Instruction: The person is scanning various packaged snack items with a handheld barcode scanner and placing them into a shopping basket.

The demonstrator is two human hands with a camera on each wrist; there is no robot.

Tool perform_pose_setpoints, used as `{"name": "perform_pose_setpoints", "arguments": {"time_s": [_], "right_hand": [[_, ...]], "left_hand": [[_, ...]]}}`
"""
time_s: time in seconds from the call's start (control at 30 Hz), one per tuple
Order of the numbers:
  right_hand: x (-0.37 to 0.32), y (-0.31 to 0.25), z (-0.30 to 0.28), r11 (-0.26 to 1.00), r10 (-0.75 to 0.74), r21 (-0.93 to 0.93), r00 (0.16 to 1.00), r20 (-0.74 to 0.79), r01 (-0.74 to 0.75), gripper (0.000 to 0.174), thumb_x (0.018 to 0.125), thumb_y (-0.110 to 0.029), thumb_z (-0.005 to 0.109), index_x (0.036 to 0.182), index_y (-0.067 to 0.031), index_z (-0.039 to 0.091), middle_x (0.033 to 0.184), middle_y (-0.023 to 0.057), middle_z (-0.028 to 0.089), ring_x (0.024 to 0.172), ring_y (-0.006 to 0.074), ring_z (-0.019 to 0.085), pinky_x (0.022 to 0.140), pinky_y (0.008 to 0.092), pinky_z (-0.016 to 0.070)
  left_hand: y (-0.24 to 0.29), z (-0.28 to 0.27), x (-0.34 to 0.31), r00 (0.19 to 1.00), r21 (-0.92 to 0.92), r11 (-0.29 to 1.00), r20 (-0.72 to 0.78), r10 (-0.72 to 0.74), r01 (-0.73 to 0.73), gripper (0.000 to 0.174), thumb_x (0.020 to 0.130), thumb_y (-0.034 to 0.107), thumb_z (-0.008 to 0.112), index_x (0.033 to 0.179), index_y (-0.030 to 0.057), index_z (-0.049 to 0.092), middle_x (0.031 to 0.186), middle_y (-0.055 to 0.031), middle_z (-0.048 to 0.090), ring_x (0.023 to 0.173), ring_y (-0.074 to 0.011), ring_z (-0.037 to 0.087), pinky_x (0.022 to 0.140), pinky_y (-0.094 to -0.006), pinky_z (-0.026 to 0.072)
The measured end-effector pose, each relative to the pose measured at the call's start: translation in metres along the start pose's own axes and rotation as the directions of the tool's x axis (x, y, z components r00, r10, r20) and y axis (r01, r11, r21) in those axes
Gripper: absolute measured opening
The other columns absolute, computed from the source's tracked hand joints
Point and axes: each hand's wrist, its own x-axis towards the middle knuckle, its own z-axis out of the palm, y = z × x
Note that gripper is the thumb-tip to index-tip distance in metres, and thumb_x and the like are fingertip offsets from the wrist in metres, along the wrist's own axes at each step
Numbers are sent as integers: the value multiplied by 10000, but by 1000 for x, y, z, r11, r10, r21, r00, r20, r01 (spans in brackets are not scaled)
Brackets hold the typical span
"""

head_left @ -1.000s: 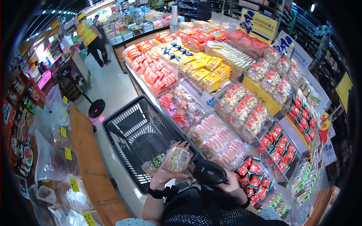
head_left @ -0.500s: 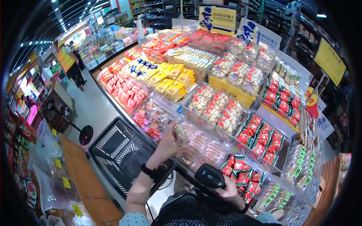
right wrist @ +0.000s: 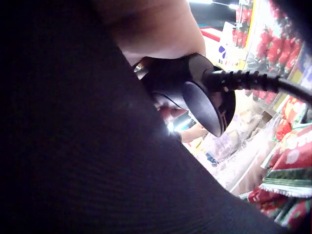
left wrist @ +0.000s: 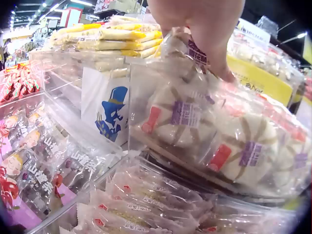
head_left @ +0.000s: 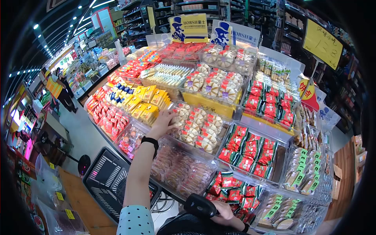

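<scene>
My left hand reaches over the left edge of a clear bin of round, individually wrapped pastries. In the left wrist view, its thumb and fingers come down around one wrapped pastry, which stands tilted above its neighbours; the fingertips are partly hidden. Purple and red labels mark these packs. Low in front of my body, my right hand grips a black handheld barcode scanner. The scanner's ribbed cable runs off to the right in the right wrist view, where dark cloth covers much of the picture.
A dark shopping basket stands at the left of the display. Around the pastry bin are yellow packets, pink-wrapped snacks and red-green packets. Farther left, a person in a yellow vest stands in the aisle.
My left hand has moved from beside the scanner and basket, carrying a round wrapped pastry across the front trays to the pastry bin. The view has turned right; the right hand keeps the scanner.
</scene>
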Motion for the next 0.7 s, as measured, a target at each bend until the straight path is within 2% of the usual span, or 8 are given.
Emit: {"name": "perform_pose_setpoints", "arguments": {"time_s": [0.1,0.17,0.27,0.37,0.47,0.5,0.57,0.7], "right_hand": [[-3,6,-9,1000,17,-12,1000,-11,-17,460,634,-61,673,1077,-44,552,946,130,615,852,285,614,724,340,492],[-4,8,-13,988,154,-23,987,-37,-155,460,634,-72,683,1074,-44,553,923,137,615,839,288,614,727,342,491],[-1,16,-13,978,208,15,977,-55,-207,455,632,-102,703,1059,-38,559,910,143,614,836,284,617,737,347,487],[3,15,-10,954,296,68,955,-35,-293,448,631,-108,696,1050,-28,560,903,142,613,834,276,616,738,343,479],[5,17,-6,942,327,91,945,-27,-323,443,636,-112,684,1051,-25,558,899,142,611,825,277,612,730,337,473],[6,15,-4,930,358,102,934,-21,-354,444,638,-115,681,1054,-25,557,896,143,610,822,278,612,726,335,471],[7,14,-1,917,388,106,922,-6,-385,444,641,-118,679,1058,-24,556,893,143,609,819,278,611,722,334,469],[7,10,6,959,280,28,960,9,-281,441,659,-127,677,1068,-20,552,908,153,610,833,283,612,735,340,473]], "left_hand": [[-1,17,-4,1000,-103,994,15,-28,29,447,645,282,753,1014,92,586,1049,-122,465,1052,-304,385,929,-387,339],[3,21,-3,997,-164,983,13,-77,78,363,666,272,741,939,69,615,1025,-118,478,1039,-301,392,919,-379,347],[11,25,2,953,-426,853,109,-282,301,275,713,257,709,856,42,614,1114,-134,442,1040,-301,395,916,-374,336],[12,39,-2,961,-365,899,-39,-273,241,211,740,209,670,842,36,607,1185,-158,416,1136,-328,357,956,-390,312],[28,35,-6,933,-212,977,-345,-106,32,287,803,274,589,867,-4,554,1315,-223,318,1274,-358,219,1041,-485,142],[31,35,-8,930,-214,976,-350,-115,40,287,803,274,589,867,-4,554,1315,-223,318,1274,-358,219,1041,-485,142],[34,34,-13,985,209,977,-173,4,33,295,846,288,518,877,-4,547,1352,-227,292,1291,-360,202,1053,-514,110],[25,32,-30,995,222,971,25,-102,94,361,875,296,444,988,-32,543,1352,-250,296,1304,-360,194,1061,-520,77]]}}
